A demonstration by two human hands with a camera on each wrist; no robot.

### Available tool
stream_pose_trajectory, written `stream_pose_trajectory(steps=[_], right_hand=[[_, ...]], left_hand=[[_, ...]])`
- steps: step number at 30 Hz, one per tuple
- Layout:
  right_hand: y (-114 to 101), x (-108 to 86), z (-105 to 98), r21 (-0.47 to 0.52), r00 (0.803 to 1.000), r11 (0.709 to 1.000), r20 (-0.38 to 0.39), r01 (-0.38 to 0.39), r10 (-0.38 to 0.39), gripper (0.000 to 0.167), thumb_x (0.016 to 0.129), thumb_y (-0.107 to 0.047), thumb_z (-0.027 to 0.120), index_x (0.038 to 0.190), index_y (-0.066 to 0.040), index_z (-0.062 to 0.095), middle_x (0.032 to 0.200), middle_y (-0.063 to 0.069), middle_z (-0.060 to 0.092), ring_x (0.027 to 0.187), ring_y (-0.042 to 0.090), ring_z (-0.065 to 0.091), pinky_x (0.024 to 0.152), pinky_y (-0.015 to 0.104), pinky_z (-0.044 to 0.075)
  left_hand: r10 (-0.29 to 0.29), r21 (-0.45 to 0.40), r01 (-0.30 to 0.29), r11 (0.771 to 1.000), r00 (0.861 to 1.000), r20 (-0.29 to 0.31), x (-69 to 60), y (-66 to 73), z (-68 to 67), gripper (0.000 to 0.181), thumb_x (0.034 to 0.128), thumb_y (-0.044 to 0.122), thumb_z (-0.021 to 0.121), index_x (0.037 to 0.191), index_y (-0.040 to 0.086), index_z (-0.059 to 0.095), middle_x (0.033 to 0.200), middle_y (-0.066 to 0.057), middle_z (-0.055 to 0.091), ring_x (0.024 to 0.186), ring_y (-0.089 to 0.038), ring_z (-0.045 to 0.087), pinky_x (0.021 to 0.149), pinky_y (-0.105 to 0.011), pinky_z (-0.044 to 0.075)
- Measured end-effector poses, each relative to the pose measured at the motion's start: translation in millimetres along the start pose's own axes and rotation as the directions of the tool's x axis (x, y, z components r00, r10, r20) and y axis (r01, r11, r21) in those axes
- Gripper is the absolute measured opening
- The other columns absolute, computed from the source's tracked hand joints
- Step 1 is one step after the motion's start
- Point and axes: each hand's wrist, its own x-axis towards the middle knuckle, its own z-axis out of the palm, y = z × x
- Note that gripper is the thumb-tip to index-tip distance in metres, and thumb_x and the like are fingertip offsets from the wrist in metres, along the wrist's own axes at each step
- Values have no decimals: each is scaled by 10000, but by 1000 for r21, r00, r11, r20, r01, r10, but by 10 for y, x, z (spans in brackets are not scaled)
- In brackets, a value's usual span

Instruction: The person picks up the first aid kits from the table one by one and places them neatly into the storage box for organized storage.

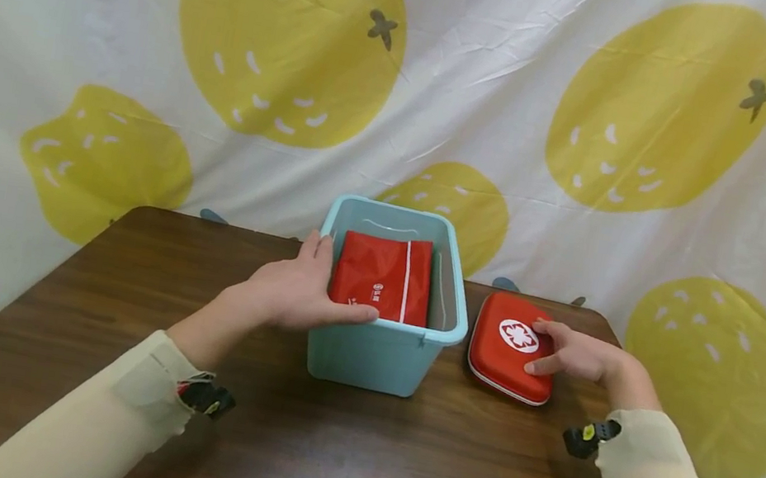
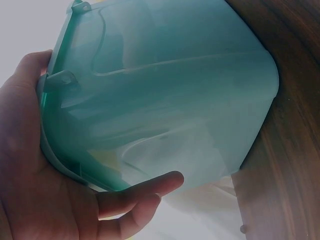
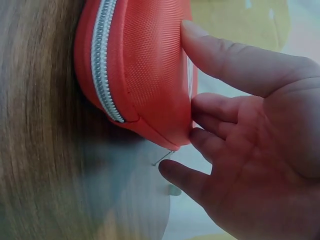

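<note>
Arms point(image 1: 88, 410) outstretched; hands point(image 1: 288, 289) touching bin point(image 1: 367, 358), red case point(image 1: 496, 355).

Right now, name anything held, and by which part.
Nothing clearly gripped: the left hand spans the near left rim corner of the bin; the right hand touches the top of the red case.
</note>
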Motion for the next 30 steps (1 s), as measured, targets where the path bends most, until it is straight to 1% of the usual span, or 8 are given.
stream_pose_trajectory(steps=[4,10,15,22,30], right_hand=[[-25,-58,30,26,1000,1000,14,12,-13,1016,966,-318,813,1705,49,219,1718,411,178,1555,602,197,1259,776,251],[-61,-130,85,38,999,999,22,31,-31,1041,941,-334,843,1697,45,236,1706,416,191,1543,603,209,1261,769,262],[-81,-171,122,45,999,999,23,29,-30,1061,932,-342,856,1700,39,230,1707,408,188,1539,601,214,1252,763,289],[-110,-215,154,53,999,998,28,26,-27,1078,925,-345,866,1703,33,223,1710,399,175,1532,598,216,1237,753,328],[-151,-309,185,41,999,998,27,42,-43,1063,917,-331,874,1685,52,247,1692,388,179,1520,606,222,1229,752,336]], left_hand=[[1,3,-1,1000,1000,-1,7,-3,3,1353,834,883,644,1724,6,124,1756,-173,206,1340,-365,584,970,-512,622],[-1,8,1,1000,1000,-2,5,2,-3,1359,833,888,641,1730,13,113,1761,-165,197,1333,-356,584,949,-494,624],[-1,8,1,1000,1000,-4,6,-5,3,1345,834,883,643,1726,20,125,1748,-162,212,1318,-353,590,944,-494,627],[-7,4,7,1000,1000,-6,-2,-21,0,1345,834,878,649,1726,20,123,1756,-166,209,1344,-362,575,976,-513,623],[0,4,0,1000,1000,-7,-3,-29,3,1352,826,896,642,1717,11,142,1734,-168,235,1302,-352,599,924,-487,630]])
